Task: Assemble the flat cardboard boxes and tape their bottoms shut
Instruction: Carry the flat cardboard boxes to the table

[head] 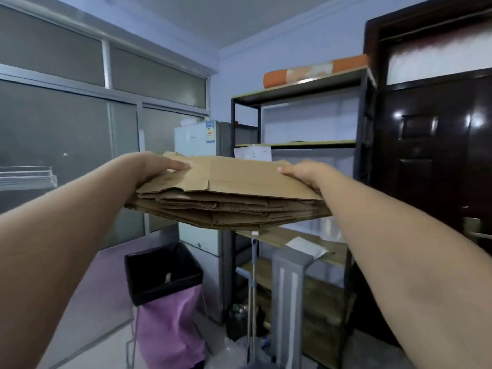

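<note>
A stack of several flat brown cardboard boxes (239, 193) hangs level in the air at chest height, in the middle of the view. My left hand (151, 167) grips the stack's left edge, thumb lying on the top sheet and fingers hidden underneath. My right hand (303, 173) grips the right edge the same way, thumb on top. Both arms reach forward. No tape is in sight.
A black metal shelf rack (362, 145) stands straight ahead with an orange roll (314, 71) on top. A pale fridge (202, 139) stands left of it. A black bin with a purple bag (165, 286) and a grey post (288, 288) are below. A dark door (436, 145) is at right.
</note>
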Tool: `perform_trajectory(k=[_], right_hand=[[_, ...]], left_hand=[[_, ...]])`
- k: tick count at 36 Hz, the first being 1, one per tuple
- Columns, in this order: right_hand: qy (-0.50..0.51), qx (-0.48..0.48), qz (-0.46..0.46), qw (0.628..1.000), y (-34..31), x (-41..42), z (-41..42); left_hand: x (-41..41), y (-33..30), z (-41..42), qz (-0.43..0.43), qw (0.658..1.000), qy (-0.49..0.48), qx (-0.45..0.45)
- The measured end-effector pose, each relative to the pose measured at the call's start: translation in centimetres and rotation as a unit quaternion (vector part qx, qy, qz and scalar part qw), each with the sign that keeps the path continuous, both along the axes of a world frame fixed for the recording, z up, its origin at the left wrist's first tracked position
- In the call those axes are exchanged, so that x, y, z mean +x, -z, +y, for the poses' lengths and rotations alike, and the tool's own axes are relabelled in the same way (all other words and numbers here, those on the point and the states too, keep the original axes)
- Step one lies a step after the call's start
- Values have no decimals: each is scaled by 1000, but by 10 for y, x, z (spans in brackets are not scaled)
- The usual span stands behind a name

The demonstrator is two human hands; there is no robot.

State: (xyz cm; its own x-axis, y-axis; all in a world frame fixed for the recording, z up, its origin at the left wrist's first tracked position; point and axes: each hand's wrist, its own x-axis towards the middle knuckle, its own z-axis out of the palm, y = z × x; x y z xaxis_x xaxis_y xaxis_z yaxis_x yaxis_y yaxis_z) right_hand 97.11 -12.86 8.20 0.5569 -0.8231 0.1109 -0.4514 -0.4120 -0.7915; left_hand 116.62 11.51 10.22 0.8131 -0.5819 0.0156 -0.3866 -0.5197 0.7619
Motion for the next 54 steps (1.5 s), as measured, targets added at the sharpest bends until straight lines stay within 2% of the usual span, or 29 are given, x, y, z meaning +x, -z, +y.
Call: perform_trajectory(k=[6,10,15,23,34,46,54], right_hand=[[89,11,-25,996,3,-65,39],[144,-1,-21,989,4,-114,66],[210,-19,-2,977,-1,-172,95],[299,-42,15,953,-15,-289,138],[420,-47,16,906,-19,-519,228],[550,-46,38,833,-4,-789,364],[627,-43,57,775,8,-928,433]], left_hand=[[-24,4,-10,-20,996,84,-36],[-48,17,-16,-30,991,127,-28],[-88,24,-29,23,980,186,-63],[-168,19,-56,49,954,287,-67],[-404,-2,-26,40,899,428,-85],[-687,21,26,56,834,545,-67],[-848,25,47,57,783,618,-43]])
